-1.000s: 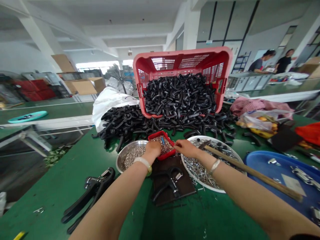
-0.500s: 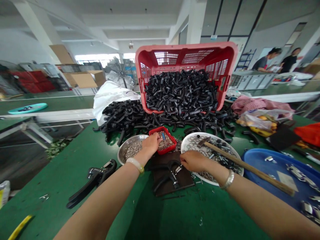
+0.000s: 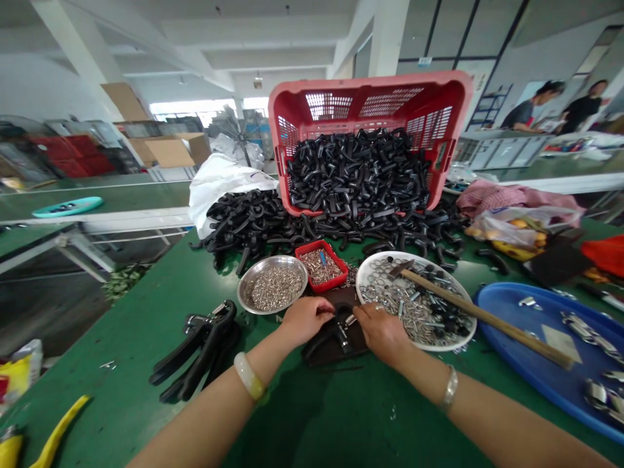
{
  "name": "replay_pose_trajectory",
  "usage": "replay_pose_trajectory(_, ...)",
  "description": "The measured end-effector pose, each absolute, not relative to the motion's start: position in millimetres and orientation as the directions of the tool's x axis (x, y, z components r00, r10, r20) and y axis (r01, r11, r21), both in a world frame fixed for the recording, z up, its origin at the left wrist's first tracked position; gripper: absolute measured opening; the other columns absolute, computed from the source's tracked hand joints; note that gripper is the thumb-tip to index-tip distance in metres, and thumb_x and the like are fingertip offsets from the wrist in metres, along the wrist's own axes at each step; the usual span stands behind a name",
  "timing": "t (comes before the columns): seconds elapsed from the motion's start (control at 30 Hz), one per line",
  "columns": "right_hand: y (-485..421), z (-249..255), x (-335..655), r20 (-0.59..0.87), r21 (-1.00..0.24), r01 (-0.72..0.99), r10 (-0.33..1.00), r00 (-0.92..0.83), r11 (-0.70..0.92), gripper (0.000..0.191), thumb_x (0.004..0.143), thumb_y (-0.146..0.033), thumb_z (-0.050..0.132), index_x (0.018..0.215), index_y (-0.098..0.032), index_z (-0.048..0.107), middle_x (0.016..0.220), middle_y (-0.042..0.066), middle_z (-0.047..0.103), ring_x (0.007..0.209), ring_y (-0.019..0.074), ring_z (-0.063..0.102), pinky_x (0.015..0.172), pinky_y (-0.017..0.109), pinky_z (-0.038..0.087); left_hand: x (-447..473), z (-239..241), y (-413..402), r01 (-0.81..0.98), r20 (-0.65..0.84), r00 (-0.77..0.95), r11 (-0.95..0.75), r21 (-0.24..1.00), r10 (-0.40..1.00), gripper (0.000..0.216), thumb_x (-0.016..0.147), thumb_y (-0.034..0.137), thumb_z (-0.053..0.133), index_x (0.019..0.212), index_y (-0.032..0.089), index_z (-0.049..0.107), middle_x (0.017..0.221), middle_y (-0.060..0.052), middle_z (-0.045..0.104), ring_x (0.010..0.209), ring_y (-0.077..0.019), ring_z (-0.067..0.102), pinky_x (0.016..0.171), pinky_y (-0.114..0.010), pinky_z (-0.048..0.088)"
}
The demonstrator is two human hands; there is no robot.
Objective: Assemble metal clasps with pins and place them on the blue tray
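Yellow handle [image 3: 61, 432] at the lower left of the green desk [image 3: 131, 325]. Farther back, on another desk, a teal tray [image 3: 90, 203]. Next, a few loose metal bits [image 3: 108, 365], then spare grips [image 3: 207, 351], black, lying close together. Behind, a white bag [image 3: 219, 170] beside a heap of black handles [image 3: 244, 224], spreading rightward in front of the basket. Steel bowl [image 3: 247, 275], filled with small pins. Left hand [image 3: 305, 318], bangle at the wrist, at the upper left of the grip, thumb and forefinger close together; cannot tell about anything pinched between. Red box [image 3: 331, 284] just beside the bowl, holding longer pins and something blue. Mid-desk, between both hands, a black grip [image 3: 337, 325] with a coiled spring [image 3: 350, 320], lying on a dark plate [image 3: 358, 339]. Behind, a red basket [image 3: 370, 83], tilted forward, loaded with handles. Right hand [image 3: 383, 331], ring and bracelet on, fingers bent and bunched by the spring; fingertips partly hidden, cannot tell about a hold. White dish [image 3: 433, 348] just beyond, full of rings, pins and black caps. Hammer [image 3: 478, 312] across it, wooden handle reaching over a blue tray [image 3: 511, 354] with shiny parts. Farther back, bagged fruit [image 3: 511, 231] near a pink cloth [image 3: 517, 198], and two people [image 3: 529, 114] at work.
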State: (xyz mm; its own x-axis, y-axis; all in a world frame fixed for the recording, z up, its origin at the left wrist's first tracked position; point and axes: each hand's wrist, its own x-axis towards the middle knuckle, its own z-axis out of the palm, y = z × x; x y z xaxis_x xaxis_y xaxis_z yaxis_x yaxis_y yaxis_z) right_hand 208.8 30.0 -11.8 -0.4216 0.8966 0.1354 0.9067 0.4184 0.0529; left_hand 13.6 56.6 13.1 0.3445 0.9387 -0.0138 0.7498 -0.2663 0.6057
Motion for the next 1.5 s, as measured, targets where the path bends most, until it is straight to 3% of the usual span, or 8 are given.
replay_pose_trajectory(0.2,32,-18,215,0.211,-0.016,0.905,0.886,-0.412,0.425,0.024,0.087,-0.017,0.038,0.099,-0.020,0.058,0.090,0.006,0.059,0.088,0.0152,0.054,0.073,0.021,0.040,23,23,64,0.888,-0.059,0.376,-0.341,0.309,0.925,0.020,0.075,0.040,0.054,0.082,0.026,0.066,0.081,0.001,0.067,0.076,-0.0162,0.060,0.065,-0.025,0.041)
replay_pose_trajectory(0.53,31,-24,216,0.272,-0.061,0.905,0.880,-0.390,0.420,0.024,0.089,-0.019,0.036,0.097,-0.021,0.058,0.085,0.004,0.059,0.084,0.0156,0.054,0.069,0.022,0.039,42,33,60,0.840,-0.043,0.540,-0.537,0.076,0.840,0.016,0.077,0.026,0.048,0.078,0.020,0.063,0.079,-0.004,0.065,0.074,-0.0181,0.060,0.064,-0.027,0.043)
replay_pose_trajectory(0.93,30,-24,216,0.269,-0.039,0.913,0.884,-0.382,0.406,0.023,0.089,-0.020,0.037,0.099,-0.021,0.058,0.086,0.004,0.059,0.086,0.0168,0.053,0.067,0.023,0.039,46,32,64,0.791,-0.070,0.612,-0.611,0.029,0.788,0.016,0.078,0.029,0.053,0.078,0.017,0.064,0.078,-0.006,0.064,0.073,-0.0200,0.060,0.064,-0.029,0.043)
replay_pose_trajectory(1.17,29,-18,211,0.218,-0.026,0.900,0.881,-0.420,0.435,0.026,0.088,-0.016,0.037,0.103,-0.020,0.058,0.087,0.006,0.060,0.086,0.0165,0.054,0.069,0.022,0.040,33,3,48,0.853,0.068,0.443,-0.444,0.273,0.894,0.023,0.081,0.040,0.050,0.087,0.023,0.064,0.085,-0.001,0.063,0.081,-0.0145,0.057,0.071,-0.025,0.042)
replay_pose_trajectory(1.27,34,-2,222,0.185,-0.015,0.882,0.869,-0.460,0.470,0.026,0.086,-0.019,0.040,0.105,-0.024,0.058,0.091,0.005,0.060,0.087,0.0163,0.054,0.070,0.023,0.042,30,-1,33,0.872,0.122,0.404,-0.422,0.250,0.907,0.035,0.079,0.052,0.046,0.093,0.026,0.065,0.095,-0.002,0.062,0.090,-0.0177,0.052,0.074,-0.028,0.041)
replay_pose_trajectory(1.33,40,12,247,0.188,0.010,0.920,0.903,-0.386,0.391,0.030,0.086,-0.024,0.041,0.113,-0.026,0.053,0.105,0.007,0.057,0.095,0.0193,0.053,0.073,0.027,0.044,28,1,24,0.866,0.144,0.420,-0.443,0.233,0.896,0.051,0.069,0.064,0.049,0.104,0.029,0.063,0.112,-0.004,0.057,0.101,-0.0224,0.047,0.084,-0.034,0.039)
replay_pose_trajectory(1.4,45,23,283,0.201,0.065,0.988,0.968,-0.151,0.141,0.035,0.085,-0.030,0.044,0.119,-0.022,0.049,0.116,0.012,0.052,0.102,0.0268,0.050,0.074,0.037,0.045,24,2,19,0.850,0.146,0.449,-0.471,0.233,0.882,0.071,0.058,0.073,0.051,0.113,0.029,0.057,0.125,-0.004,0.049,0.112,-0.0276,0.040,0.097,-0.043,0.028)
replay_pose_trajectory(1.5,51,30,342,0.044,0.148,0.983,0.994,0.102,-0.108,0.033,0.074,-0.032,0.058,0.101,-0.013,0.060,0.096,0.019,0.060,0.093,0.0351,0.054,0.071,0.048,0.043,19,-1,19,0.841,0.090,0.466,-0.473,0.264,0.880,0.091,0.053,0.077,0.050,0.127,0.025,0.044,0.132,-0.007,0.043,0.121,-0.0304,0.033,0.104,-0.051,0.010)
